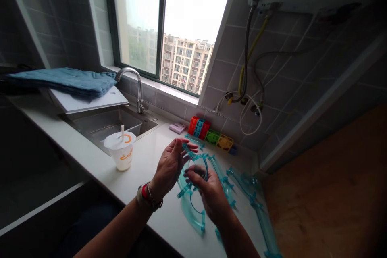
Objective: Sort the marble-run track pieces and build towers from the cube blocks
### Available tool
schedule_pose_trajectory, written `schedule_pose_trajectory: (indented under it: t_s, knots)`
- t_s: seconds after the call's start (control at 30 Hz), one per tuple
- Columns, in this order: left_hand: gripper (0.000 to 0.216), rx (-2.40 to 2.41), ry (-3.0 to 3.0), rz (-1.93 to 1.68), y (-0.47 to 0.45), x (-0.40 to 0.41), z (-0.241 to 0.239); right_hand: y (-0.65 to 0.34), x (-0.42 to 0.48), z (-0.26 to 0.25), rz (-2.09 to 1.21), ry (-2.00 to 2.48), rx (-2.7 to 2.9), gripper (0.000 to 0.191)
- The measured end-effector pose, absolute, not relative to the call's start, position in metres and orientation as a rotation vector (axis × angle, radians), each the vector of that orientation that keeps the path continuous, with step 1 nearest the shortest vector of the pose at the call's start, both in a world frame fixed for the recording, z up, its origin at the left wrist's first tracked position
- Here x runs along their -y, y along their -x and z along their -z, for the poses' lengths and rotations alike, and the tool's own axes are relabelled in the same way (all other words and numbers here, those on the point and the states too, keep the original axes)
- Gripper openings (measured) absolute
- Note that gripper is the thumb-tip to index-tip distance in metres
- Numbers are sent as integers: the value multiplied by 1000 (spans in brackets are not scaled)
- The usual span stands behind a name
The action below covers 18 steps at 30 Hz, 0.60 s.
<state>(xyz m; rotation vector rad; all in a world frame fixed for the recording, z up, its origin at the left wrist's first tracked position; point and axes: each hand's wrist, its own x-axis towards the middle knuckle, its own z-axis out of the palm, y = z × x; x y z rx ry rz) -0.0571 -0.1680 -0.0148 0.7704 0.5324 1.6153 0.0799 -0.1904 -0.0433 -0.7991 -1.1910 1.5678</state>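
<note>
Above the counter, my right hand (208, 189) pinches a curved, see-through teal plastic track piece (206, 167) between thumb and fingers. My left hand (171, 165) is at the piece's upper end, its thumb raised and its fingers curled behind a short teal end part (189, 151); its exact grip is partly hidden. Below the hands, a wider curved teal piece (193, 215) lies on the counter. More teal track pieces (225, 181) are spread to the right of my right hand, some of them long (266, 229).
A lidded plastic cup with a straw (121, 155) stands left of my hands. Behind it are a sink (105, 123) and faucet (139, 88). Coloured plastic blocks (208, 133) line the tiled wall beside a small purple pack (177, 128). A wooden panel (326, 193) bounds the right.
</note>
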Motion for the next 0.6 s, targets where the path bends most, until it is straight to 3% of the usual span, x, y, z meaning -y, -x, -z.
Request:
schedule_pose_trajectory:
  t_s: [0.17, 0.33, 0.6]
  knots:
    - [45, -641, -913, -1663, 57, 149, 29, -80, 162, 33, -1327, 894, 1322, 24]
    - [67, -694, -1118, -1530, 73, 140, 47, -85, 134, 26, -947, 992, 1607, 23]
    - [61, -749, -1108, -1384, 90, 125, 65, -85, 127, 32, -866, 999, 1871, 19]
